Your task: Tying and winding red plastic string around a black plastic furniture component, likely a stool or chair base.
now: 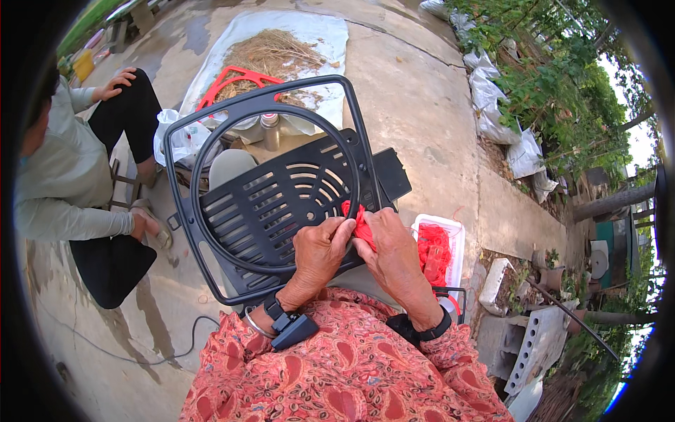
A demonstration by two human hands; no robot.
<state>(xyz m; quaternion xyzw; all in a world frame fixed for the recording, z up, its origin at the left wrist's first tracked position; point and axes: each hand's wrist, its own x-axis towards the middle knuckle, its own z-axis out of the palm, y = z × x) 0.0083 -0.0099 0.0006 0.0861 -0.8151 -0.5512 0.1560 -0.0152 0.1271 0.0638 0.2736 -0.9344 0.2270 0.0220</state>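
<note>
A black tubular frame point(364, 133) with a round ring point(197, 190) inside it stands tilted in front of me. Behind the ring lies a black slotted panel point(314, 216) over my legs. My left hand point(320, 247) is closed at the ring's lower right, thumb and fingers pinching red cord point(360, 226). On the frame's right side my right hand point(394, 257) is also closed on the bunched cord, its fingers close to the frame bar. Both hands nearly touch. The fingertips and the far part of the cord are partly hidden.
A white basket point(458, 246) beside my right forearm holds more red cord point(434, 252). Beyond the frame are a metal bottle point(271, 133), a red plastic frame point(211, 90) and a pale sheet point(330, 42) with dry straw point(271, 53). A seated person point(77, 169) is at left.
</note>
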